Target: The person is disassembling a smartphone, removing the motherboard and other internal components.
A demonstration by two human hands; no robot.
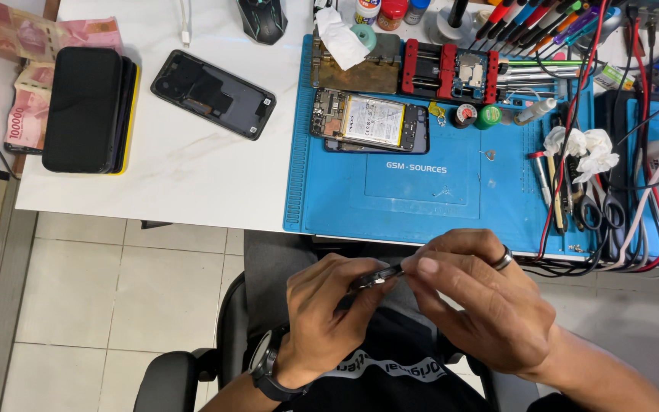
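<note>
Both hands meet over the person's lap, at 6 o'clock from the blue mat (pixel 390 206). A small dark part (pixel 377 276) sits between them, its long side running from 8 o'clock up to 2 o'clock. The left hand (pixel 329 313) has its fingers curled tight around the lower end of the part. The right hand (pixel 482 301) pinches the upper end with thumb and finger pressed close, so both hands are touching it.
</note>
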